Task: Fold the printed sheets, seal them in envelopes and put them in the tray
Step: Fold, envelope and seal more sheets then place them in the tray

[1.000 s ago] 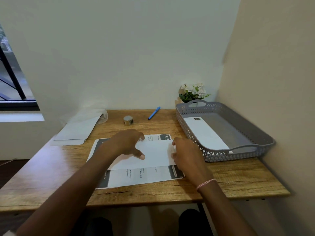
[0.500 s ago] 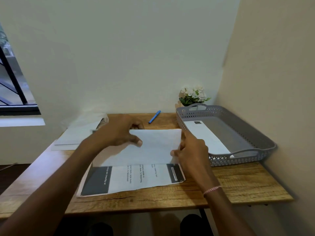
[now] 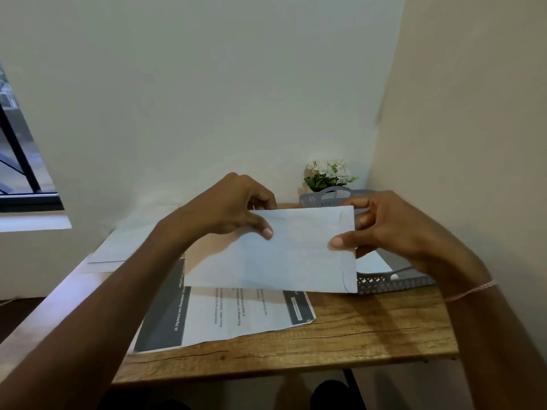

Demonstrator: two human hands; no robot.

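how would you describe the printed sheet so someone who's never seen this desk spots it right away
Start at the wooden desk in the corner, with the grey tray on its right side. The printed sheet lies flat at the desk's near edge, under the envelope that both hands hold above it. Unlike the plain white papers at the back left, it carries dark blocks and lines of text.

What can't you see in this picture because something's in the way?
Head view only:
- Gray tray: mostly hidden behind the envelope and right hand.
- Printed sheet: far part covered by the envelope and left hand; its small text is unreadable.
- Envelope's far face: turned away.
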